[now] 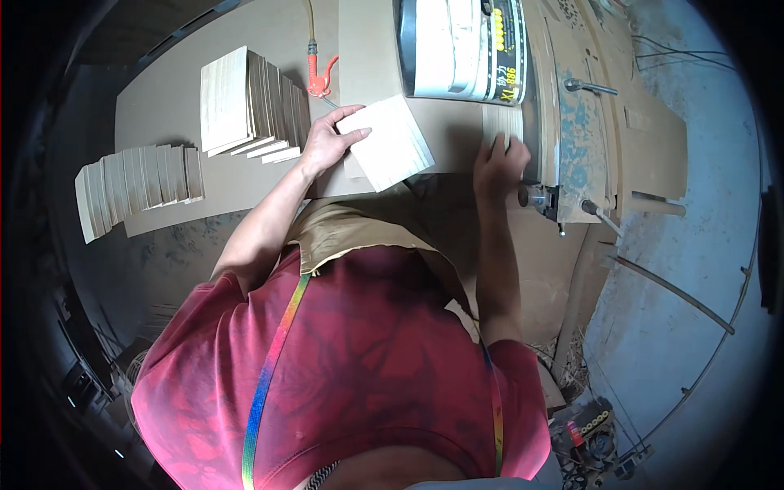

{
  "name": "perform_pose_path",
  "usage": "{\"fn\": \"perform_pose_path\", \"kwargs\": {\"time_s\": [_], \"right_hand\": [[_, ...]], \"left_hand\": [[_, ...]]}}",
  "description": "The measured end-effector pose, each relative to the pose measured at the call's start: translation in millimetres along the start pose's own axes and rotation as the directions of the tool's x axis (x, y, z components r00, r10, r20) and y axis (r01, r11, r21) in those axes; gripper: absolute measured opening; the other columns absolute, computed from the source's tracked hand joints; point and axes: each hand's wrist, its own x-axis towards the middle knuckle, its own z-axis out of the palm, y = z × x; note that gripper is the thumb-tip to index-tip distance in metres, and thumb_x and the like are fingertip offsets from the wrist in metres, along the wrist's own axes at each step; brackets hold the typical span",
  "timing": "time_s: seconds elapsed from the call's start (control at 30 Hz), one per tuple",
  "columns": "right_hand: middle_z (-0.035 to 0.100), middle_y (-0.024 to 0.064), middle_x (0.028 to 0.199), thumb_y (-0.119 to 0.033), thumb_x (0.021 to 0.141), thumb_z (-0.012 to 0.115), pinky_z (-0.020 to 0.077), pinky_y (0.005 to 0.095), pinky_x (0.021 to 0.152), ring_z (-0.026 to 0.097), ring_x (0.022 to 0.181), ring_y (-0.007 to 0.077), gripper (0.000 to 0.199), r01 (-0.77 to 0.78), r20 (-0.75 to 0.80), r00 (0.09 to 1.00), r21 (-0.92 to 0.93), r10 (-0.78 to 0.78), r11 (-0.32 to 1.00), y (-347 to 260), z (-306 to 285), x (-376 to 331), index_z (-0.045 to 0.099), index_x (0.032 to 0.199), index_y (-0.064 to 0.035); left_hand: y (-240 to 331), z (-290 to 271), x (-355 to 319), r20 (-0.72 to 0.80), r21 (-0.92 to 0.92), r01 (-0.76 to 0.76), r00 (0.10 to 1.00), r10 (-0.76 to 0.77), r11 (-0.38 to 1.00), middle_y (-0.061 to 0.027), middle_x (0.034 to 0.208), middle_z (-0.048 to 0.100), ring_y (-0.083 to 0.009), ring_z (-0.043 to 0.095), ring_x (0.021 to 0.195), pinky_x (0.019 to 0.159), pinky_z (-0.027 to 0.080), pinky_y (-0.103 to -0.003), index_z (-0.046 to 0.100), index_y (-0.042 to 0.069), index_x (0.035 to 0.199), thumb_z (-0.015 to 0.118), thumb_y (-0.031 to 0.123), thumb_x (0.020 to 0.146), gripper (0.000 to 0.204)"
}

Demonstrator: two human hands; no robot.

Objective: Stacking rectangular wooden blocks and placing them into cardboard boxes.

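Observation:
My left hand [328, 143] grips a pale, square wooden board [390, 147] by its left edge, thumb on top and fingers behind. The board is tilted, one corner toward me. On the right, the fingers of my right hand [501, 167] are curled closed at the near end of a pale, striped wooden piece [502, 121]. The fingertips are partly hidden, as is whatever lies under them. Left of my left hand stands a row of wooden boards [253, 102], leaning on one another. A second row of boards [139, 186] is farther left.
A black and white container [465, 49] lies beyond my hands. A red air blow gun [319, 80] on a hose lies near the left hand. At the right is a worn machine table [576, 139] with a metal lever [590, 86] and a clamp-like fitting [543, 198]. Cardboard [167, 106] covers the worktop.

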Motion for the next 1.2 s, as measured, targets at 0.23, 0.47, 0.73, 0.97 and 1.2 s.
{"fn": "perform_pose_path", "kwargs": {"time_s": [0.23,0.47,0.73,0.97,1.2], "right_hand": [[0.064,0.0178,0.126,-0.013,0.090,0.079,0.0548,0.0466,0.092,0.061,0.110,0.0343,0.030,0.023,-0.030,0.999,0.220,-0.017,0.975,-34,21,29,0.072,0.117,-0.0043],[0.062,0.0207,0.128,-0.026,0.082,0.083,0.0510,0.0508,0.097,0.060,0.111,0.0396,0.048,0.081,0.125,0.983,0.376,-0.137,0.923,-134,-54,-26,0.073,0.123,-0.0047],[0.060,0.0228,0.132,-0.028,0.087,0.084,0.0513,0.0537,0.099,0.059,0.116,0.0447,0.052,-0.051,0.067,0.997,0.048,0.048,0.998,-14,-45,-49,0.068,0.132,-0.0065],[0.063,0.0226,0.128,-0.020,0.093,0.078,0.0560,0.0521,0.095,0.063,0.115,0.0433,0.042,-0.076,-0.085,0.993,0.003,0.076,0.997,-17,25,35,0.067,0.130,-0.0039],[0.063,0.0201,0.128,-0.028,0.084,0.084,0.0568,0.0488,0.089,0.060,0.112,0.0398,0.049,0.068,0.201,0.969,0.335,-0.141,0.940,-127,-34,-9,0.071,0.127,-0.0071]], "left_hand": [[-4,13,11,-0.097,0.131,0.066,0.994,-0.054,0.989,-0.0120,0.109,0.075,-0.0165,0.072,0.085,0.080,0.061,-0.026,0.071,-0.001,0.127,0.088,0.009,0.089,0.042],[-2,16,13,-0.031,0.099,-0.024,0.999,0.027,0.995,-0.0111,0.107,0.075,-0.0152,0.071,0.083,0.077,0.060,-0.026,0.070,0.000,0.129,0.088,0.008,0.089,0.045],[-2,-18,3,0.142,-0.134,0.021,0.990,-0.001,0.991,-0.0086,0.105,0.075,-0.0121,0.068,0.082,0.075,0.056,-0.021,0.070,0.000,0.128,0.086,0.002,0.090,0.042],[-5,-2,8,0.128,-0.057,0.100,0.988,-0.092,0.993,-0.0082,0.106,0.075,-0.0094,0.066,0.080,0.073,0.054,-0.019,0.070,0.000,0.133,0.084,0.000,0.091,0.045],[-22,18,21,-0.001,-0.077,0.038,0.999,-0.038,0.996,-0.0082,0.107,0.076,-0.0064,0.060,0.073,0.065,0.049,-0.018,0.069,0.000,0.137,0.083,0.001,0.092,0.047]]}}
